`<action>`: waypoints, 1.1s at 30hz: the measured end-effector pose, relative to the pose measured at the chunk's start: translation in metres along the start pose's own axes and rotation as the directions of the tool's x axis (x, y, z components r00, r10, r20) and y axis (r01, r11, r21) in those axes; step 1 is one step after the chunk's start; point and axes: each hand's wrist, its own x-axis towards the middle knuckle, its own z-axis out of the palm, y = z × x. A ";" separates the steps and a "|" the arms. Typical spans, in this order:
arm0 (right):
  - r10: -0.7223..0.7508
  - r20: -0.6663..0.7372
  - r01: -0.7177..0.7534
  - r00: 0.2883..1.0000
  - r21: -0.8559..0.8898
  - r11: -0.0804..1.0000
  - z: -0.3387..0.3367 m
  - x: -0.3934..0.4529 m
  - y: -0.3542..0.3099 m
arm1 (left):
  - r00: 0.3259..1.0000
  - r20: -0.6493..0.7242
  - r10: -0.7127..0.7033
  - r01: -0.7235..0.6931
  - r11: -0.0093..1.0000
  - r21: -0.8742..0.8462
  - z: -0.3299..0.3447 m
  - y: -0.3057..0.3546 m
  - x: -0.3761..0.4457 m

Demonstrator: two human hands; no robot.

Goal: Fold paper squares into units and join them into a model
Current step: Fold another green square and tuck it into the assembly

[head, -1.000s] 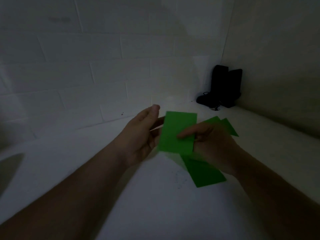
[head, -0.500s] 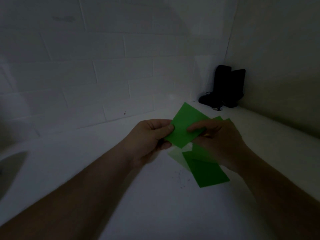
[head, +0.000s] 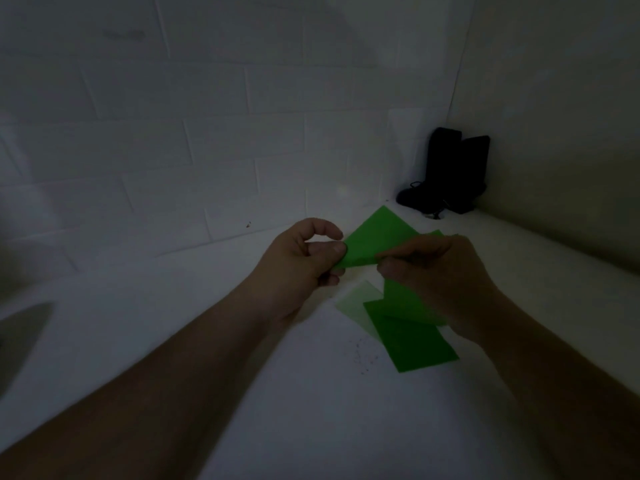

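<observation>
since a second ago the held green sheet has swung from a near-upright rectangle facing the camera to a tilted diamond, one corner now pointing up toward the wall, and both hands have closed in on its lower edge. going from big to small: the white tabletop runs into a tiled corner where a dark object stands, well apart from the work. on the tabletop below the hands lies a loose pile of green paper, with a paler sheet peeking out at its left side; how many sheets are stacked there i cannot tell. the left hand pinches the sheet's left corner between thumb and curled forefinger, and the right hand grips the lower right edge with its fingers curled over the paper, so the sheet hangs in the air between them, above the pile. no crease is plainly visible yet, so this looks like an early fold on one unit. the light is very dim, and that is the main risk: corners could be matched badly and the crease set crooked, leaving a unit that will not lock with the others. folding in mid-air, without the tabletop to press against, may also let the sheet slip or buckle, and a dropped sheet would land among the spares.
</observation>
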 end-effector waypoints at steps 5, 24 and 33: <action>0.047 -0.072 -0.043 0.996 0.065 0.997 -0.002 0.001 0.001 | 1.000 0.004 0.003 -0.003 1.000 0.020 0.001 -0.001 -0.001; 0.235 -0.104 -0.152 0.966 0.504 0.850 0.010 0.008 0.007 | 0.948 -0.142 0.286 -0.253 0.944 0.212 0.015 -0.001 -0.008; 0.160 -0.174 -0.155 0.972 0.038 0.987 0.004 0.008 0.011 | 0.962 -0.103 0.253 -0.231 0.955 0.186 0.009 -0.002 -0.005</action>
